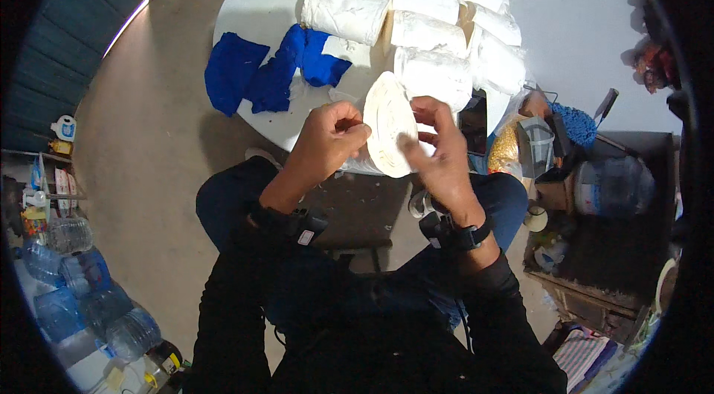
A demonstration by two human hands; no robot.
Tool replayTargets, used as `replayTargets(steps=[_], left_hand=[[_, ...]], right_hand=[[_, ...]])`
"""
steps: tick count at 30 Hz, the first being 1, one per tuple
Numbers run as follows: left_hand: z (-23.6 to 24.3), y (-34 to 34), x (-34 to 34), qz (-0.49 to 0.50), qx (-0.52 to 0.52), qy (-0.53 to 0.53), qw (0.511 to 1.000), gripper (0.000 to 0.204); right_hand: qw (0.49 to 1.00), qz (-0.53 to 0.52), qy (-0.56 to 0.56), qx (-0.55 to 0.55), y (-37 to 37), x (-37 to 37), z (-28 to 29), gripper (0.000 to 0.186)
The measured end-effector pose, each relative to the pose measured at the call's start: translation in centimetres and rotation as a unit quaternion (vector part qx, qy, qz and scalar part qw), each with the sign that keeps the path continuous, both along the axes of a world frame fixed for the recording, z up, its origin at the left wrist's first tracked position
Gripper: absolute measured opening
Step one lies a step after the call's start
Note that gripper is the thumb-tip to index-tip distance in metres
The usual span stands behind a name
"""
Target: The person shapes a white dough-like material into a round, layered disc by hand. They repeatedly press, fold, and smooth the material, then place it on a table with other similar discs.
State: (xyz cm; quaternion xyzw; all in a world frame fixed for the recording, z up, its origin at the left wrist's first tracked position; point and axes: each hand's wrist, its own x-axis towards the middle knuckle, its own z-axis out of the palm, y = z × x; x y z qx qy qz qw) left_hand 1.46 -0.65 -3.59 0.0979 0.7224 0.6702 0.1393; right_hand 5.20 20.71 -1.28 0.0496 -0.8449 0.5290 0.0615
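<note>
Above the near edge of the round white table, I hold a cream-white roll that looks like cloth, its layered spiral end showing. My right hand curves around its right side, with thumb and fingers on it. On the left, the fingers of my left hand are pinched together at the roll's edge; the exact bit they grip is too small to tell. Beyond the roll, several white wrapped rolls lie in rows on the tabletop. Crumpled blue cloths lie to the left of them.
A dark phone-like slab lies at the table's right edge. Beside it are a bag of yellow grains and a blue braided bundle. A large water bottle lies in a dark cabinet at right. Several clear bottles stand at lower left.
</note>
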Motion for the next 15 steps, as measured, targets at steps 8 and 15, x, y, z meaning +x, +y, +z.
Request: replayTargets(steps=[8, 15], left_hand=[[2.1, -1.5, -0.3, -0.021, -0.013, -0.025, 0.999, 0.013], [2.6, -1.6, -0.1, -0.056, -0.096, 0.136, 0.984, 0.112]], right_hand=[[0.997, -0.005, -0.068, -0.044, 0.9, -0.8, 0.3, 0.027], [0.994, 0.029, -0.056, -0.084, 1.4, -1.3, -0.5, 0.019]])
